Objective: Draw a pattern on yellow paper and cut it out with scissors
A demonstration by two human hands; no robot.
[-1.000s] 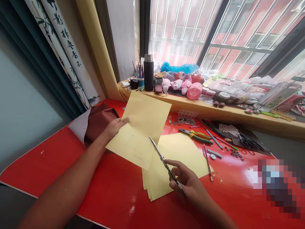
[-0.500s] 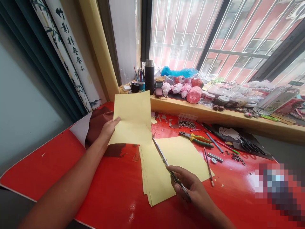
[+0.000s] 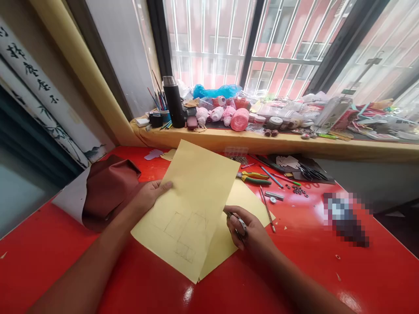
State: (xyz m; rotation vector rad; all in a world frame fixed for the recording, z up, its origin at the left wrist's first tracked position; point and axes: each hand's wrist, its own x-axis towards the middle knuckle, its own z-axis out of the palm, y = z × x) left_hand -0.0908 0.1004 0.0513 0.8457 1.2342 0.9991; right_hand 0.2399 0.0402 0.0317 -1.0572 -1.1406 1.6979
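Note:
A yellow sheet of paper (image 3: pixel 193 183) with faint pencil outlines on its lower half is gripped at its left edge by my left hand (image 3: pixel 153 195), thumb on top. My right hand (image 3: pixel 247 226) is closed around the handles of scissors (image 3: pixel 241 226), close to the sheet's right edge. The blades are mostly hidden behind the sheet. Beneath lies a stack of yellow paper (image 3: pixel 225 244) on the red table, partly covered by the held sheet.
Pliers (image 3: pixel 253 178), a pencil (image 3: pixel 267 209) and metal rings (image 3: pixel 297 190) lie beyond my right hand. Brown leather (image 3: pixel 108 187) is at the left. A black thermos (image 3: pixel 174 104) and pink yarn (image 3: pixel 240 119) stand on the window ledge. A blurred-out object (image 3: pixel 347 220) is at the right.
The held sheet has tilted and come down nearer, and pencil lines now show on it. My right hand with the scissors has risen to its right edge. The view has turned right.

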